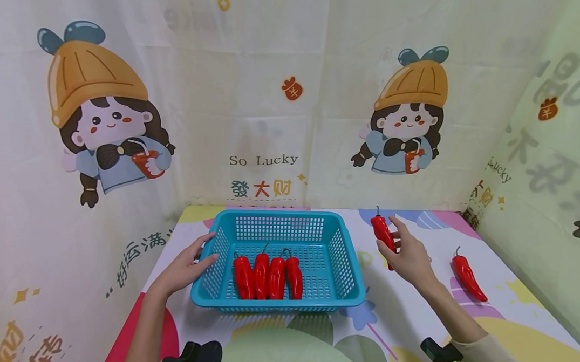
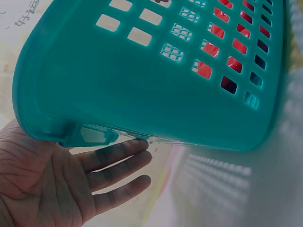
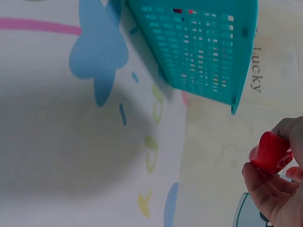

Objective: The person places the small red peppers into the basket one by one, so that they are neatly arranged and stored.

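Observation:
A blue-green plastic basket holds several red chili peppers, lined up side by side near its front wall. My left hand grips the basket's left rim, the thumb over the edge; in the left wrist view its fingers extend along the outside of the basket. To the right of the basket, my right hand holds one red chili pepper above the table, stem up. The right wrist view shows this pepper pinched between thumb and fingers.
Another red chili pepper lies on the table to the right of my right hand. A colorful printed cloth covers the table. Printed curtains hang behind and at both sides.

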A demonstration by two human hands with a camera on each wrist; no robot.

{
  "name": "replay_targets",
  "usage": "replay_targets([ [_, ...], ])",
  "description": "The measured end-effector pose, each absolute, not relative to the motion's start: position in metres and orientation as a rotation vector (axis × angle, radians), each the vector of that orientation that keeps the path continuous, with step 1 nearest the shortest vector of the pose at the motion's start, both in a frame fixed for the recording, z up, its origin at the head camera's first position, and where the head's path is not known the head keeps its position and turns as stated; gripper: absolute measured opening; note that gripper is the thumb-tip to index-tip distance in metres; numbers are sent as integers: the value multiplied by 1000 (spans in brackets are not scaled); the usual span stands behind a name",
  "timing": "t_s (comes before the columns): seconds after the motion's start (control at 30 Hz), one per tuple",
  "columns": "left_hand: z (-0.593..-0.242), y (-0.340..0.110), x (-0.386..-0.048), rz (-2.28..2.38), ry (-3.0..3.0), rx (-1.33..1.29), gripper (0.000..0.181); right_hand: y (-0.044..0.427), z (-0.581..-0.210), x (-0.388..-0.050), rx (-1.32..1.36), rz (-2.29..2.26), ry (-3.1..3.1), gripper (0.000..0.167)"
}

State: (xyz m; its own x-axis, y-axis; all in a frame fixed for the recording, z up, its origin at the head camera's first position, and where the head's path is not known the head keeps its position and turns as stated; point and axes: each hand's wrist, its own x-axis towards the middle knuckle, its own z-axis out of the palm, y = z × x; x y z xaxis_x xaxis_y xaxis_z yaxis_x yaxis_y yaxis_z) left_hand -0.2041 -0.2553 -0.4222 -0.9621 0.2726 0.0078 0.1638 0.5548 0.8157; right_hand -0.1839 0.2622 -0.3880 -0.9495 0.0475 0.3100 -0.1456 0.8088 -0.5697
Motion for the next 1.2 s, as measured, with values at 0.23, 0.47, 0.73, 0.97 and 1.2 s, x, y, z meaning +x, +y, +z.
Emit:
replay_targets([
  [0.23,-421,-255,-204,1374,2664,374,79,250,-385,-182,102,877,-2659,83],
  [0.47,-420,-255,-203,1368,2675,379,79,239,-382,-181,124,907,-2633,85],
  [0.73,-421,-255,-202,1380,2671,379,81,226,-380,-180,149,960,-2616,84],
  [0.97,-421,-255,-203,1386,2663,383,81,214,-380,-179,153,1014,-2607,80],
  [1.2,-421,-255,-204,1382,2657,395,80,201,-380,-175,180,1084,-2607,82],
])
